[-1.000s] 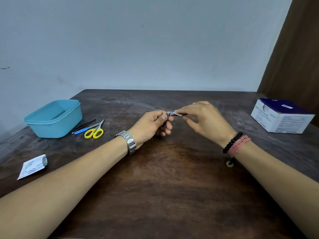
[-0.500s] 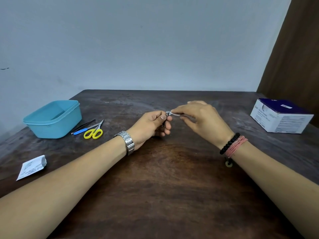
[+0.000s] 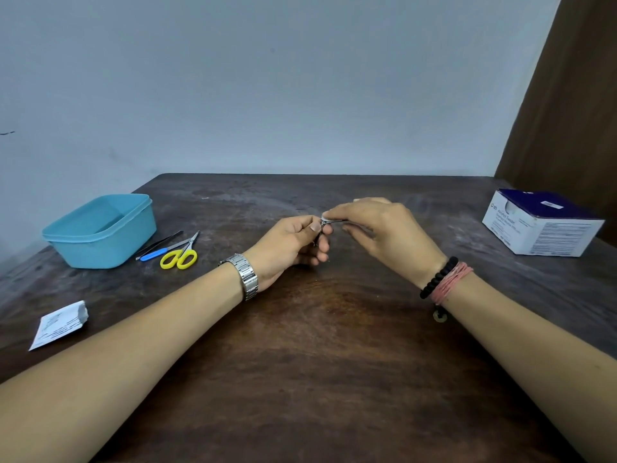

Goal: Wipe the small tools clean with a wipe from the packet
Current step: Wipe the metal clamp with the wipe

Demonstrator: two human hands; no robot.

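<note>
Above the middle of the dark wooden table [image 3: 300, 379], my left hand [image 3: 290, 247] grips a small metal tool [image 3: 323, 224], mostly hidden by its fingers. My right hand [image 3: 384, 233] pinches a small white wipe [image 3: 325, 217] against the tool's exposed end. To the left lie yellow-handled scissors [image 3: 180, 257], a blue-handled tool [image 3: 155, 253] and dark tweezers [image 3: 163, 240]. A torn white wipe packet [image 3: 60, 324] lies near the left edge.
A light blue plastic tub [image 3: 100, 230] stands at the left, close to the loose tools. A white and dark blue box [image 3: 541, 225] sits at the right edge. A wall runs behind the table's far edge.
Both hands have stayed joined over the table's middle. My right hand has slid slightly left along the tool with the wipe.
</note>
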